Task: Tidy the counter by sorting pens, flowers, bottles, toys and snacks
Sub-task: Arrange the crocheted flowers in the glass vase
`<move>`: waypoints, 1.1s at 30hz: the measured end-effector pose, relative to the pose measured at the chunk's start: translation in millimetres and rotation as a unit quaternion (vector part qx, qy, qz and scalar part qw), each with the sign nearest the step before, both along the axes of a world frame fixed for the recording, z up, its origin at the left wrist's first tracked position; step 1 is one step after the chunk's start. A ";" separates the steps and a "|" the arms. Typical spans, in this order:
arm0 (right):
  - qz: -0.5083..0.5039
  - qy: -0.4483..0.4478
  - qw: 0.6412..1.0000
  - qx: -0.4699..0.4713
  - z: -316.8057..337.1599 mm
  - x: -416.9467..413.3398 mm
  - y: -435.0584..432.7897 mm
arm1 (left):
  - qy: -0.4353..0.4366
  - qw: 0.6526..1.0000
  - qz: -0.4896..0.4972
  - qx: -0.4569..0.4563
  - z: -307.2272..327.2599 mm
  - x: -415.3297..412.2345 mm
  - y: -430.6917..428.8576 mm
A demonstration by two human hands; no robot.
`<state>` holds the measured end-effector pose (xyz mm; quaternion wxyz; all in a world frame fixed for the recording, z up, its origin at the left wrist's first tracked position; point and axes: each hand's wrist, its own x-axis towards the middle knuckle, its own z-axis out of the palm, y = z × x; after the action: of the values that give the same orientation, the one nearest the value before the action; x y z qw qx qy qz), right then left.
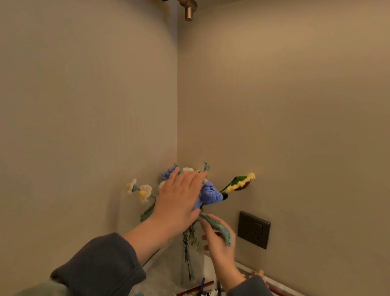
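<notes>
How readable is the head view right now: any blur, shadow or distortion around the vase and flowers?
Head view: dim, warm light; wide-angle bends the wall corner; the glass vase is faint; the left hand hides part of the crochet flowers; the right hand grips a leaf; pens at the bottom edge are soft.

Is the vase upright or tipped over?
Upright: the vase stands on its base on the counter, stems running up inside it.

Nothing in the view carries text, a label, a brand, a number or a sign that can be read. The dark wall socket (254, 229) shows a plain face with no legible marking. The pens (202, 284) lying on the surface (158, 275) are too small and blurred for any print to be made out.
</notes>
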<state>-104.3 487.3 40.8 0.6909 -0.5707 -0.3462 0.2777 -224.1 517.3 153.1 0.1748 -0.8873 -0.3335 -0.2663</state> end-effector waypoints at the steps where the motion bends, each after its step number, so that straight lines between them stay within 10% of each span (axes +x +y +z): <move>1: -0.001 -0.008 1.000 0.008 -1.6 2.2 -8.2 | -0.027 0.999 -0.030 0.003 -1.8 2.1 -6.3; 14: -0.038 -0.030 0.994 -0.099 -0.4 85.7 -138.9 | -0.119 0.955 -0.257 -0.084 -47.2 82.4 -110.0; 33: -0.061 -0.067 0.957 -0.276 -45.5 193.7 -362.1 | -0.040 0.901 -0.254 -0.349 -152.6 188.4 -255.2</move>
<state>89.4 125.1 -4.7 0.4973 -0.7764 -0.2663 0.2811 -35.7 262.1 0.5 -0.2335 -0.9346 -0.1752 -0.2032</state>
